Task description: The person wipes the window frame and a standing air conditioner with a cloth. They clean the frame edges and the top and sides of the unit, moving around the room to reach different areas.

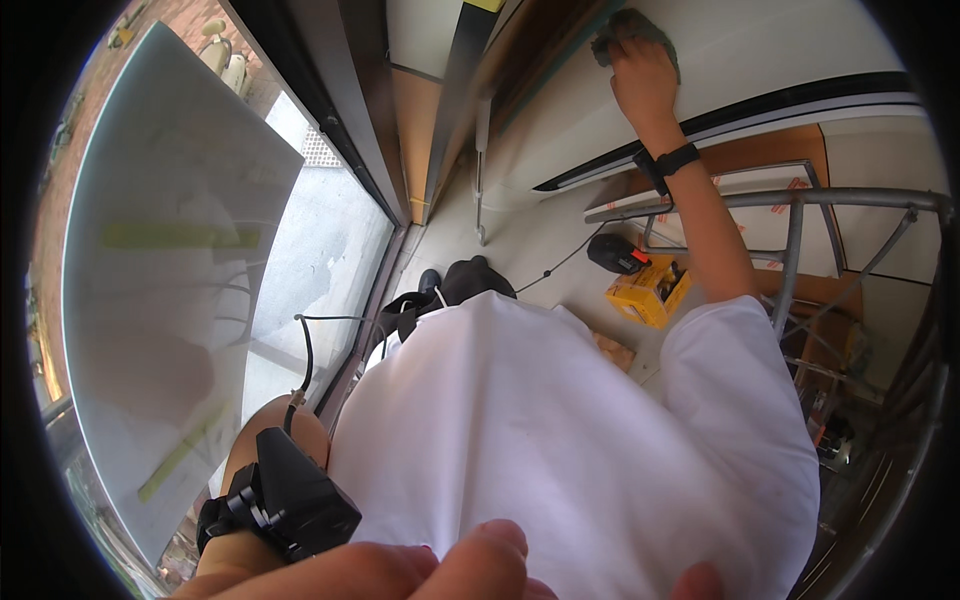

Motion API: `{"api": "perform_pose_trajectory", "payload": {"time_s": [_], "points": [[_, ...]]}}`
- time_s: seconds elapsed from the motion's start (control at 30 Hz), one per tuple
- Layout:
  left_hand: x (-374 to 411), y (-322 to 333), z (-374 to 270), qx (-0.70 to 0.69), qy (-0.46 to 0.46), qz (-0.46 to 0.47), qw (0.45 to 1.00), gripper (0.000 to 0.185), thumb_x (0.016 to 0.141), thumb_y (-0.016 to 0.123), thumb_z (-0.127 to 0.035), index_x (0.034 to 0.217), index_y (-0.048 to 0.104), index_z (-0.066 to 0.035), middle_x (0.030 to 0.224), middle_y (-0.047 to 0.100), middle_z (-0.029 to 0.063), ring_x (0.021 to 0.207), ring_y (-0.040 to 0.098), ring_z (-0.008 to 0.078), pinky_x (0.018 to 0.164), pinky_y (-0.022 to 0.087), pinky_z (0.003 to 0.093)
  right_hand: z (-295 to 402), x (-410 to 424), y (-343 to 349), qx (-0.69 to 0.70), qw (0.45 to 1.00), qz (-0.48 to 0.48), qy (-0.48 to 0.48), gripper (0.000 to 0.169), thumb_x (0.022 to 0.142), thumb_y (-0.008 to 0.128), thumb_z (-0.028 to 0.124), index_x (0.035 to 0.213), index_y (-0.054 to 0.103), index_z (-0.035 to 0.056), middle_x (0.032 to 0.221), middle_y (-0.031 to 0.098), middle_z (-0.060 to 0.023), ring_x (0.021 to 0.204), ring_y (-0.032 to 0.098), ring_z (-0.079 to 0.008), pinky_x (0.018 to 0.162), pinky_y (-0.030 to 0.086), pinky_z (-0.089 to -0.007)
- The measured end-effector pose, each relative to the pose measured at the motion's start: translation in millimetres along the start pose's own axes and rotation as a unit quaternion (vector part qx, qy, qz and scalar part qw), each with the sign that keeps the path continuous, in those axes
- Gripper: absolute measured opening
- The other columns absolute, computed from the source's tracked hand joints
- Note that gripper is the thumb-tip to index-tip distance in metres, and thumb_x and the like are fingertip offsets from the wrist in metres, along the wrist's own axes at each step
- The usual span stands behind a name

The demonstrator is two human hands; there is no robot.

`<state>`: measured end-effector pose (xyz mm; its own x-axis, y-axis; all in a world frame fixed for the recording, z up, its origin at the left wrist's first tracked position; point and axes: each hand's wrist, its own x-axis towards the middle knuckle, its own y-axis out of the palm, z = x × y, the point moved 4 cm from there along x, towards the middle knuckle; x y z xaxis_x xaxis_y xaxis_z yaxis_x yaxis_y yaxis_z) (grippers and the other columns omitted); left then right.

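Observation:
My right hand point(646, 82) presses a dark grey cloth point(637, 28) against a white panel point(765, 52) at the top of the view. The arm is stretched far out, and a black strap with a small device point(664, 166) circles its wrist. Close to the camera, along the bottom edge, is my left hand point(420, 574), its fingers bent and partly cut off. Whether it holds anything is hidden. A black camera-like device point(300, 495) with a cable is strapped on that wrist.
At left stands a large translucent sheet point(172, 300) with yellow-green tape strips, beside a dark door frame point(360, 142). Grey metal tubing point(791, 262) crosses the right side, near my right arm. On the floor are a yellow box point(645, 296) and a black tape measure point(616, 253).

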<state>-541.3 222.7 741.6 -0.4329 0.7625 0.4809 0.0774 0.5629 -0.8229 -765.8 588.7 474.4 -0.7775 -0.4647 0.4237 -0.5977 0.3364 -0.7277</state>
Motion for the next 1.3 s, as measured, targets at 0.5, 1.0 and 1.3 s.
{"api": "perform_pose_trajectory", "payload": {"time_s": [0.5,1.0,1.3], "points": [[-32,-20,6,0.026,0.017,-0.071,0.997,0.028,0.096,0.071,-0.029,0.112,0.07,-0.005,0.079,0.066,0.0033,0.069,0.069,0.0205,0.057,0.059,0.0308,6,-3,-5,0.027,1.0,0.001,0.003,0.025,0.068,0.073,0.002,0.093,0.072,0.0038,0.116,0.07,-0.0109,0.104,0.063,-0.0268,0.096,0.047,-0.0391],[7,47,64,-0.048,0.038,-0.32,0.945,0.027,0.076,0.078,-0.013,0.093,0.07,0.006,0.08,0.071,0.0141,0.071,0.066,0.0281,0.065,0.054,0.0352,9,-3,-15,-0.009,0.999,-0.042,-0.001,0.011,0.08,0.066,0.012,0.088,0.072,0.0081,0.098,0.067,-0.0063,0.101,0.062,-0.0213,0.095,0.047,-0.0349],[80,70,132,0.148,0.075,-0.519,0.838,0.061,0.079,0.078,-0.017,0.134,0.054,-0.003,0.146,0.042,0.0243,0.137,0.043,0.0415,0.116,0.032,0.0528,16,-14,7,-0.017,0.999,-0.046,-0.002,0.018,0.093,0.061,0.021,0.101,0.073,0.0109,0.11,0.069,-0.0047,0.11,0.062,-0.0205,0.104,0.044,-0.0375]]}}
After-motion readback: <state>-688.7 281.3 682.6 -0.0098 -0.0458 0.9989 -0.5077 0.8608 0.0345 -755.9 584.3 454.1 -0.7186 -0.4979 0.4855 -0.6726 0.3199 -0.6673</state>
